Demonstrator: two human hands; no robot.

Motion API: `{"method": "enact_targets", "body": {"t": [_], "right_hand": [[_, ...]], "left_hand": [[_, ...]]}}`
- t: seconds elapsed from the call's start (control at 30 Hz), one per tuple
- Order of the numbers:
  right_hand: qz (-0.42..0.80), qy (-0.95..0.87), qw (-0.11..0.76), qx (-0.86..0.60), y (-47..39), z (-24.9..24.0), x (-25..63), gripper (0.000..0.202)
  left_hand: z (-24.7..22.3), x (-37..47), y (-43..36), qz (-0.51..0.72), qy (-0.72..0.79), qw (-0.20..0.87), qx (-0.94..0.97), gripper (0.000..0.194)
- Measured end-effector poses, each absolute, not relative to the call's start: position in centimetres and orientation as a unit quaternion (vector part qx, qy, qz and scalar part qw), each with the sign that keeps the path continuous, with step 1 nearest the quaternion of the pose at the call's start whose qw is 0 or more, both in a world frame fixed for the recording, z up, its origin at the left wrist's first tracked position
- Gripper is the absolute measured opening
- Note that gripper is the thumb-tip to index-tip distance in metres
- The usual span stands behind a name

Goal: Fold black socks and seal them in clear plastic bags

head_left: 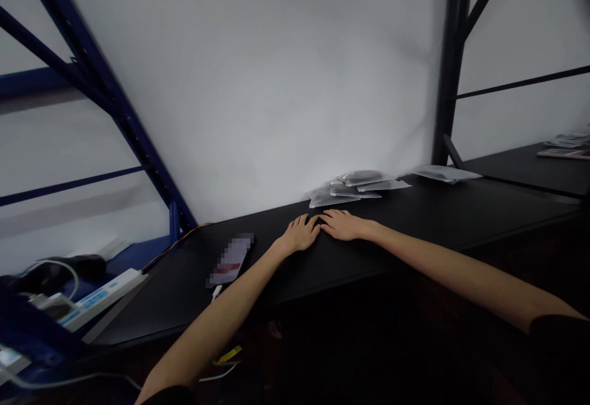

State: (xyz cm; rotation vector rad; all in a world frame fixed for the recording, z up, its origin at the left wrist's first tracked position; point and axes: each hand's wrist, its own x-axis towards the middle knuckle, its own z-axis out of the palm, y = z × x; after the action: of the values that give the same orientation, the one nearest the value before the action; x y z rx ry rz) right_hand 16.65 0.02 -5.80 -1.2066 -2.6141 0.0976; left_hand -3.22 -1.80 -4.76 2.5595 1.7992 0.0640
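Observation:
My left hand (300,234) lies palm down on the black tabletop (341,263), its fingers spread and nothing held. Beside it, my right hand (342,225) rests flat on the same surface, also holding nothing; the fingertips of the two hands meet or nearly meet. Just beyond the hands, a pile of frosted plastic bags (354,187) with dark contents sits against the wall. A phone (231,259) with a blurred screen lies to the left of my left hand, a white cable plug (216,292) at its near end.
Another flat bag (446,174) lies at the back right. A white power strip (104,297) with cables is at the left, by a blue metal frame (115,101). A black post (449,67) rises at the right. The table's front edge runs below my forearms.

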Motion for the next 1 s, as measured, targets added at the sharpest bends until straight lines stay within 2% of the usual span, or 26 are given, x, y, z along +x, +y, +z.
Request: {"method": "enact_targets", "body": {"t": [0.7,0.83,0.9,1.0], "right_hand": [[0.021,-0.906,0.121,-0.406,0.0,-5.0,17.3,0.062],[0.031,-0.909,0.134,-0.393,0.2,-4.0,17.6,0.055],[0.056,-0.904,0.169,-0.388,0.7,-3.0,18.0,0.044],[0.059,-0.858,0.307,-0.407,2.3,-1.5,19.8,0.035]], "left_hand": [[-4.6,-3.1,-1.9,0.017,0.583,0.020,0.812,0.066],[-4.5,-3.1,-2.0,0.017,0.584,0.016,0.811,0.065],[-4.5,-3.1,-2.1,0.018,0.582,0.014,0.813,0.065],[-4.4,-3.0,-2.1,0.022,0.581,0.013,0.813,0.065]]}}
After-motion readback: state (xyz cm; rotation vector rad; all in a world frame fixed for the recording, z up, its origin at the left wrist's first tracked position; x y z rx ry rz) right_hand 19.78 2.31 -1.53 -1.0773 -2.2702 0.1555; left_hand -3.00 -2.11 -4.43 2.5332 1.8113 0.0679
